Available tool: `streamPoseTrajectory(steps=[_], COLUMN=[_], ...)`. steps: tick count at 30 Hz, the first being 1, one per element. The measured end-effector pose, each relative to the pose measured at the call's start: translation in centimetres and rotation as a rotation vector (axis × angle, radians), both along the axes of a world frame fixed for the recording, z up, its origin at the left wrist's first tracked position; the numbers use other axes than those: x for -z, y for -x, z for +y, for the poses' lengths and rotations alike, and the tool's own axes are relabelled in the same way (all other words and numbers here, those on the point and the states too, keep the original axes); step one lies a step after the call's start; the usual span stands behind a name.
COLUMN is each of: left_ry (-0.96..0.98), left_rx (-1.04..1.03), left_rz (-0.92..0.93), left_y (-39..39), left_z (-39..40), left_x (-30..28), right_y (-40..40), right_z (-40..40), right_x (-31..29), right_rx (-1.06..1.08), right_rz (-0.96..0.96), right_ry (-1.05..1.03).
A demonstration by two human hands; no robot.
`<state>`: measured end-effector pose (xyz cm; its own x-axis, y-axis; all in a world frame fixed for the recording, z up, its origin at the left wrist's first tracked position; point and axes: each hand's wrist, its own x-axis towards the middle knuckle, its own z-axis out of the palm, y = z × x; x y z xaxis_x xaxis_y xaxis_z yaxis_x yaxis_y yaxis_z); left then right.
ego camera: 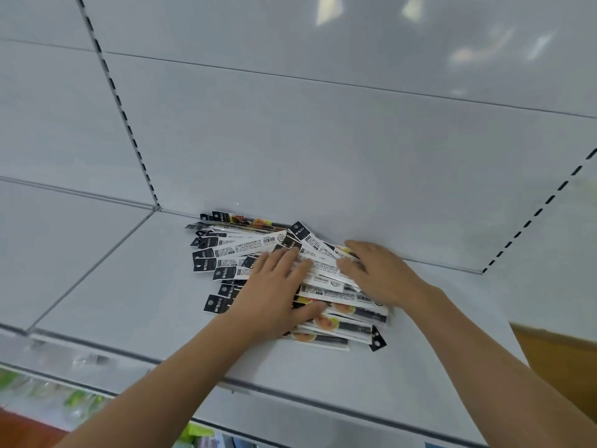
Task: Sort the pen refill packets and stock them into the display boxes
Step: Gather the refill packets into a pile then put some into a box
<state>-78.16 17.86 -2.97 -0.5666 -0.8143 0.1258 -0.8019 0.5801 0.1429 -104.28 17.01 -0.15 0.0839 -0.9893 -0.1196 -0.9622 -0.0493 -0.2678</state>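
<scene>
View: single head-worn camera, wide-angle.
Facing: forward and down onto a white shelf [135, 305] and its back panel [323, 140].
Nearness: close, at arm's reach.
Shared ground: none; one view only.

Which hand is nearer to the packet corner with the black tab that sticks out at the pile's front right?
Left. The left hand lies on the pile beside that black tab; the right hand rests farther back, near the wall.
</scene>
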Motion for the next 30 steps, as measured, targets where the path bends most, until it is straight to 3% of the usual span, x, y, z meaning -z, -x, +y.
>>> streamPoseTrajectory(steps=[7, 10, 14, 19, 30], left_ry=[0.107, 0.046, -0.059, -0.018, -0.031], left_rx=[-0.164, -0.238, -0.119, -0.067, 0.175], left_rz=[0.246, 0.097, -0.071, -0.176, -0.175], left_y=[-4.8, -8.1, -9.3, -8.7, -12.5], left_z=[-2.2, -6.6, -11.2, -12.9, -15.2], left_x=[-1.8, -2.0, -2.1, -1.6, -1.2], right_y=[-2.4, -6.6, -9.6, -10.0, -9.7], right_z=[-0.3, 0.5, 1.5, 2.1, 2.4], right_x=[-2.7, -2.9, -1.9, 0.0, -0.1], right_rx=[-0.09, -0.104, -0.093, -0.092, -0.077], right_rz=[-0.026, 0.049, 0.141, 0.276, 0.288], right_ry=[0.077, 0.038, -0.053, -0.032, -0.018])
